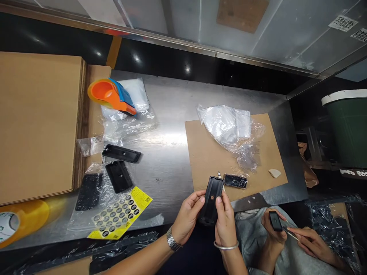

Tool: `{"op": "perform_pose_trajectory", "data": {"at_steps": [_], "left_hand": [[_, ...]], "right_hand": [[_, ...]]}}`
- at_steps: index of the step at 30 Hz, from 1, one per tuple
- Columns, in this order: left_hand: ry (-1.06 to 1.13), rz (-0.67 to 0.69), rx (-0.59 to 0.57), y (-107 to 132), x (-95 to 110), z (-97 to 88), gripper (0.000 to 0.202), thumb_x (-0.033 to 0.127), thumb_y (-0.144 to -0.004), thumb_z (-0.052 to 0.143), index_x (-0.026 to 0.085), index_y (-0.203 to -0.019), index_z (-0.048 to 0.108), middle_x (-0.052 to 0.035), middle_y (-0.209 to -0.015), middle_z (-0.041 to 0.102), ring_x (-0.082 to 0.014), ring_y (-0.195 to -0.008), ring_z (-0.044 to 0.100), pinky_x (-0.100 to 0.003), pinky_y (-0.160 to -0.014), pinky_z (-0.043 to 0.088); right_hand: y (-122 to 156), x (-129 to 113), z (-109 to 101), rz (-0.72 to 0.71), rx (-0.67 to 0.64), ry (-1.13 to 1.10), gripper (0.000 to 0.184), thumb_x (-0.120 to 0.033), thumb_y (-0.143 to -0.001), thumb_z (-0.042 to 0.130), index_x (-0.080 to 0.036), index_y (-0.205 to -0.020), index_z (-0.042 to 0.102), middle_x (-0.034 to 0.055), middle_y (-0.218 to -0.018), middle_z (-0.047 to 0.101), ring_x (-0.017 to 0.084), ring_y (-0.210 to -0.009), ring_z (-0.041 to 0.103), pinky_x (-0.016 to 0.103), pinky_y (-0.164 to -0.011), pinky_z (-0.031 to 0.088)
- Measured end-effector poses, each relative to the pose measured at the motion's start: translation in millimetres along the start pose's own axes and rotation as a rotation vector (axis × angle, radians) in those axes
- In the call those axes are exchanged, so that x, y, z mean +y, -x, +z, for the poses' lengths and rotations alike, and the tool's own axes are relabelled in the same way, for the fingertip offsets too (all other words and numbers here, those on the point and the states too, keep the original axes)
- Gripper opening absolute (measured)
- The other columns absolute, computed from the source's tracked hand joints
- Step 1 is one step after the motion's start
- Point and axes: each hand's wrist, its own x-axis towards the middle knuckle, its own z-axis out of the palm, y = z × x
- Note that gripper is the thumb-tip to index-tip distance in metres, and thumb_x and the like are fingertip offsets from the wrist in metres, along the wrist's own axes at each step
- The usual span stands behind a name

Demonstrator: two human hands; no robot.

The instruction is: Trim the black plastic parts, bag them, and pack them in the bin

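Observation:
In front of me I hold a black rectangular plastic shell, its hollow side up, with a small brass-coloured spot in the middle. My left hand grips its left edge, thumb on the rim. The right edge is held by my right hand, thumb also on the rim. Just beyond the shell shows the tip of a thin pointed tool; whether it is held or lying cannot be told. Beside it a wrapped black piece lies on the cardboard sheet.
To the left are two black shells, a yellow sticker sheet, an orange tape dispenser and stacked cardboard. Clear plastic bags lie on the sheet. A co-worker's hands hold a black part at right.

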Motion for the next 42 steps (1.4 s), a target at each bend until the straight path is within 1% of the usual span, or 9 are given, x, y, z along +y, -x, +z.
{"op": "perform_pose_trajectory", "data": {"at_steps": [7, 12, 18, 21, 26, 29, 33, 37, 42], "left_hand": [[-0.083, 0.116, 0.092, -10.3, -6.1, -3.9, 0.033, 0.033, -0.074, 0.058, 0.018, -0.104, 0.06, -0.0072, -0.104, 0.062, -0.0213, -0.101, 0.052, -0.034, -0.094, 0.033], [-0.02, 0.05, -0.063, -14.1, -5.0, -3.4, 0.037, 0.032, -0.073, 0.061, 0.017, -0.107, 0.057, -0.0074, -0.098, 0.062, -0.0197, -0.092, 0.054, -0.033, -0.088, 0.038], [0.119, -0.113, -0.102, -27.4, -8.0, -7.2, 0.031, 0.037, -0.077, 0.054, 0.016, -0.098, 0.059, -0.0075, -0.089, 0.063, -0.0191, -0.083, 0.057, -0.032, -0.078, 0.042], [-0.022, -0.039, -0.044, -38.2, -17.9, -12.5, 0.03, 0.036, -0.075, 0.056, 0.016, -0.098, 0.058, -0.0083, -0.097, 0.061, -0.0201, -0.093, 0.055, -0.033, -0.085, 0.038], [-0.445, 0.301, 0.266, -67.4, -44.8, -23.0, 0.048, 0.028, -0.07, 0.06, 0.018, -0.114, 0.044, -0.0099, -0.12, 0.047, -0.0223, -0.114, 0.039, -0.036, -0.099, 0.025], [-0.813, 0.392, 0.422, -85.4, -58.3, -25.1, 0.055, 0.025, -0.071, 0.054, 0.015, -0.121, 0.036, -0.0131, -0.118, 0.043, -0.0275, -0.114, 0.035, -0.044, -0.099, 0.022], [-1.186, 0.43, 0.504, -99.2, -73.2, -26.1, 0.057, 0.025, -0.075, 0.046, 0.01, -0.127, 0.029, -0.0175, -0.118, 0.038, -0.032, -0.109, 0.036, -0.047, -0.091, 0.029], [-1.301, 0.464, 0.557, -104.0, -91.8, -37.8, 0.058, 0.034, -0.077, 0.042, 0.01, -0.128, 0.027, -0.0166, -0.121, 0.035, -0.0309, -0.109, 0.036, -0.045, -0.09, 0.032], [-1.286, 0.541, 0.613, -103.6, -101.3, -53.3, 0.053, 0.034, -0.078, 0.038, 0.013, -0.126, 0.031, -0.015, -0.121, 0.036, -0.0296, -0.112, 0.036, -0.045, -0.09, 0.033]], "right_hand": [[-0.6, -2.8, 0.4, -0.052, -0.184, -0.01, 0.052, -0.029, -0.074, 0.059, -0.022, -0.123, 0.044, 0.0078, -0.118, 0.053, 0.021, -0.108, 0.049, 0.037, -0.091, 0.039], [-2.6, -4.6, -0.7, -0.014, -0.265, 0.03, 0.056, -0.024, -0.069, 0.064, -0.025, -0.122, 0.047, 0.0045, -0.097, 0.055, 0.014, -0.079, 0.055, 0.027, -0.071, 0.048], [-21.1, 0.5, -7.1, 0.031, -0.096, -0.048, 0.037, -0.031, -0.072, 0.061, -0.02, -0.107, 0.057, 0.0014, -0.082, 0.057, 0.011, -0.069, 0.053, 0.022, -0.058, 0.046], [-39.7, 2.8, -10.1, 0.019, 0.04, -0.057, 0.036, -0.034, -0.07, 0.062, -0.017, -0.102, 0.058, 0.0009, -0.078, 0.057, 0.009, -0.06, 0.049, 0.021, -0.053, 0.043], [-100.9, -11.5, -19.7, -0.179, 0.236, 0.166, 0.036, -0.041, -0.077, 0.049, -0.014, -0.101, 0.055, 0.0028, -0.079, 0.06, 0.009, -0.057, 0.049, 0.023, -0.055, 0.042], [-159.6, -28.6, -29.8, -0.379, 0.356, 0.549, 0.036, -0.036, -0.082, 0.037, -0.013, -0.102, 0.056, 0.0068, -0.09, 0.06, 0.014, -0.074, 0.053, 0.028, -0.069, 0.042], [-238.1, -47.8, -41.5, -0.436, 0.391, 0.762, 0.025, -0.025, -0.078, 0.043, -0.013, -0.088, 0.062, 0.0078, -0.087, 0.059, 0.019, -0.085, 0.05, 0.033, -0.081, 0.036], [-289.0, -54.7, -45.0, -0.452, 0.364, 0.952, 0.016, -0.025, -0.079, 0.051, -0.015, -0.087, 0.06, 0.0052, -0.088, 0.057, 0.018, -0.088, 0.049, 0.036, -0.082, 0.035], [-315.8, -50.8, -43.1, -0.466, 0.356, 1.1, 0.022, -0.034, -0.082, 0.051, -0.016, -0.093, 0.056, 0.0047, -0.102, 0.054, 0.018, -0.095, 0.05, 0.04, -0.085, 0.037]]}}
